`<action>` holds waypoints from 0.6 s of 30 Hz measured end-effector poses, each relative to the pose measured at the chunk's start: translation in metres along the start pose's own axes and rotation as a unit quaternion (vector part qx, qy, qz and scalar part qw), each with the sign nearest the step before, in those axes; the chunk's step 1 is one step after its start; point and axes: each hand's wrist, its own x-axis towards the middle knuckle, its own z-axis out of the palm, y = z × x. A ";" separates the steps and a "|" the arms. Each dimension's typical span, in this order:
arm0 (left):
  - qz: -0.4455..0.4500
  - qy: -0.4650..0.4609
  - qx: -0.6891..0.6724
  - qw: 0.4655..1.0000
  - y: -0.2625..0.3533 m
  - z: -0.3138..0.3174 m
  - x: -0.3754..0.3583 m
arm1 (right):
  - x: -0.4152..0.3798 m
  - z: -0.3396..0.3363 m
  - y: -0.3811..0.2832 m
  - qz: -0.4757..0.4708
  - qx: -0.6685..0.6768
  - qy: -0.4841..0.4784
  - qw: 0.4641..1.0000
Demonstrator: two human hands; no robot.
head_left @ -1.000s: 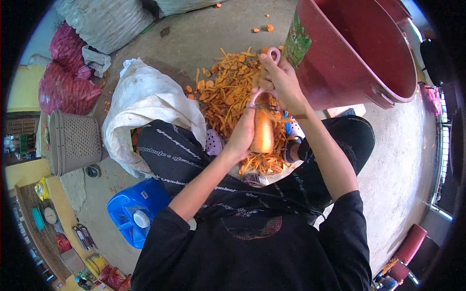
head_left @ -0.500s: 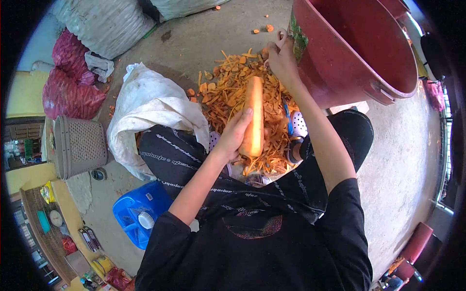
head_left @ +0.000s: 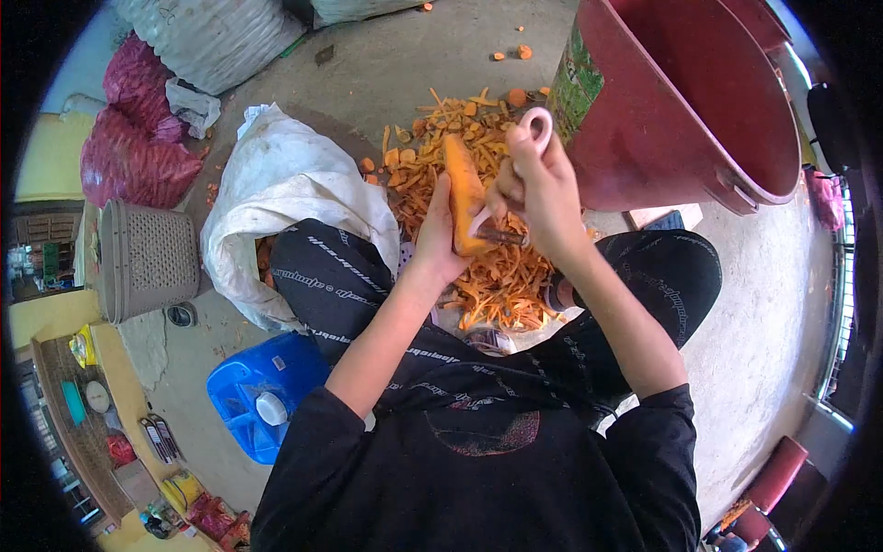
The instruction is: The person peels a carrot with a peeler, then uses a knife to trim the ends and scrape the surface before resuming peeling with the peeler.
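My left hand (head_left: pixel 440 237) is wrapped round a thick carrot (head_left: pixel 464 189), which stands lengthwise, slightly tilted, above the pile. In my right hand (head_left: pixel 543 189) is a peeler (head_left: pixel 536 121) with a pale pink handle, its looped end sticking up past my thumb. The peeler's blade lies across the lower end of the carrot, seemingly against its surface. Under both hands spreads a heap of orange peelings and cut carrot ends (head_left: pixel 501 285) on the floor between my legs.
A big red tub (head_left: pixel 644 138) stands at the right. To the left are an open white sack (head_left: pixel 294 184), a blue jerrycan (head_left: pixel 253 396) and a grey woven-pattern basket (head_left: pixel 156 258). Pink mesh sacks (head_left: pixel 138 161) and a full white sack (head_left: pixel 212 41) lie farther off.
My right hand has come from beside the red tub down to the carrot's lower end with the peeler. The carrot has tilted and turned in my left hand, showing a more orange side.
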 end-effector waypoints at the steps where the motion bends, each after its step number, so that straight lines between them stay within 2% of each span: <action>1: -0.007 -0.025 -0.019 0.999 0.000 -0.008 0.002 | 0.000 -0.001 0.007 -0.017 -0.010 -0.013 1.000; 2: -0.015 -0.050 -0.038 0.998 0.001 -0.007 0.001 | -0.001 -0.001 0.012 -0.023 -0.009 -0.018 1.000; 5: -0.025 0.083 -0.001 0.996 0.001 0.007 -0.004 | -0.001 0.004 0.019 -0.042 -0.011 -0.022 0.999; 11: -0.026 -0.004 -0.057 0.998 0.002 -0.003 -0.004 | 0.000 0.002 0.027 -0.096 -0.015 -0.036 0.995; 14: -0.010 0.026 -0.072 0.997 -0.004 0.001 -0.007 | 0.002 0.000 0.026 -0.097 -0.013 -0.044 0.994; 17: 0.015 0.030 -0.054 0.998 -0.009 -0.007 -0.001 | 0.007 -0.003 0.025 -0.033 -0.023 -0.002 0.999; 18: 0.031 -0.016 -0.043 0.998 -0.010 -0.011 0.001 | 0.010 -0.004 0.025 -0.008 -0.022 0.007 1.000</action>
